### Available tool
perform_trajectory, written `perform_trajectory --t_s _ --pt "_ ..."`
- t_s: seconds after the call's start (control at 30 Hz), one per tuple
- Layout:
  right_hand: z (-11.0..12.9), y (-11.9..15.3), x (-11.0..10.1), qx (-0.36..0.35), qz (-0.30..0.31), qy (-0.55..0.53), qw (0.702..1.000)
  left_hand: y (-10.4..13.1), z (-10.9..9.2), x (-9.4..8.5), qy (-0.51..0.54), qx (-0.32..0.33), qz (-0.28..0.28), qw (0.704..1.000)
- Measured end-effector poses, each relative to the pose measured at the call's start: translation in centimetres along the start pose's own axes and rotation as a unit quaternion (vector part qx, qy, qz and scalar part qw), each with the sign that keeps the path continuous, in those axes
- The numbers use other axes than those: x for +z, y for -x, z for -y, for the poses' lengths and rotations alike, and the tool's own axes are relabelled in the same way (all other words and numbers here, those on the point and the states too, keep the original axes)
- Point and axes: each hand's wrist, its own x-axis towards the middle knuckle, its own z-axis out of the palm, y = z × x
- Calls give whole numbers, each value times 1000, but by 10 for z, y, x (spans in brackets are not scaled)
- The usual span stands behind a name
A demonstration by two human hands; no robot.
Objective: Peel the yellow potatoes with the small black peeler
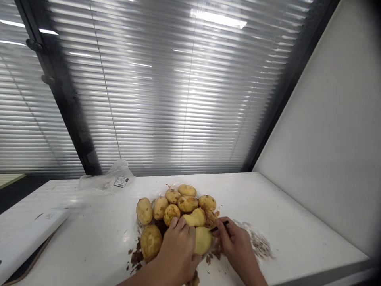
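My left hand is wrapped around a pale yellow potato, whose right end sticks out past the fingers. In my right hand is a thin dark tool, pinched between thumb and fingers. Its tip meets the potato's upper right side; I cannot make out whether it is a peeler or a knife. Just behind lies another peeled potato. Several brownish potatoes are heaped beyond the hands on clear plastic. A large one rests left of my left hand.
Dark peelings are scattered left of the heap, and greyish scraps lie on plastic at right. A clear bag with a label sits at the back left of the white table. A white flat box stands at far left.
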Motion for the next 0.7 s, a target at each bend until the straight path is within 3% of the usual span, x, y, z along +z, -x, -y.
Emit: perform_trajectory --t_s 0.17,0.3,0.5,0.7 --pt "1 1 0 5 36 -33 999 0 0 0 1 5 -3 1000" --pt "5 1 1 -11 -4 -2 1000 0 -1 -1 -1 -2 -4 1000" --pt "7 0 3 -87 15 34 996 1 -1 -1 4 -1 -2 1000" --pt "8 -3 4 -84 24 28 996 1 -1 -1 1 3 -5 1000"
